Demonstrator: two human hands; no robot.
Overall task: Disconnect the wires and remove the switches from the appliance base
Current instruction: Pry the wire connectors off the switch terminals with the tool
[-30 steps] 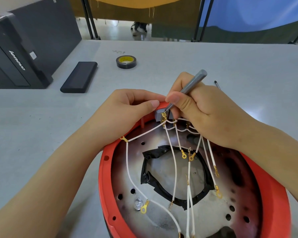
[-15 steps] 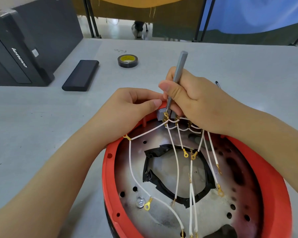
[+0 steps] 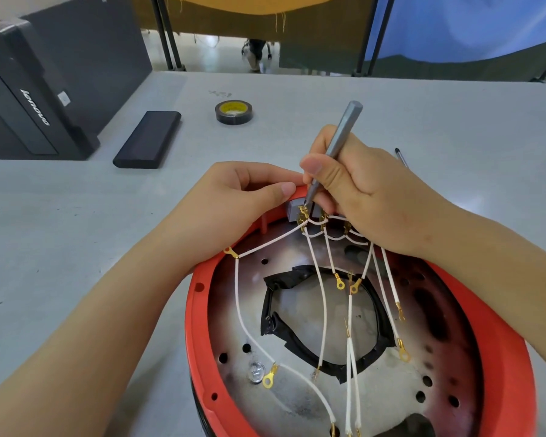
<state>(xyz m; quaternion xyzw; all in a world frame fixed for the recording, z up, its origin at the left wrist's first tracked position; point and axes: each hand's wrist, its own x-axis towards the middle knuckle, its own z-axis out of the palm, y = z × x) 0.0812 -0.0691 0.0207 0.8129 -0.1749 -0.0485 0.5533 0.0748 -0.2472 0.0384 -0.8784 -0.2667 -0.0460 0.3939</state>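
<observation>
left hand (image 3: 234, 197): curled, gripping appliance base (image 3: 193, 310) rim beside switch (image 3: 297, 211), steadying it
right hand (image 3: 366, 190): pinching screwdriver (image 3: 338, 143), tip at switch terminal to free wires (image 3: 316, 279)

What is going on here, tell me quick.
A person is taking apart a red appliance base on a grey table. The right hand grips a grey screwdriver with its tip down at the brass terminals of a small grey switch at the rim. The left hand steadies the base beside that switch. White wires with ring lugs lie loose across the metal plate, though several still run to the switches.
</observation>
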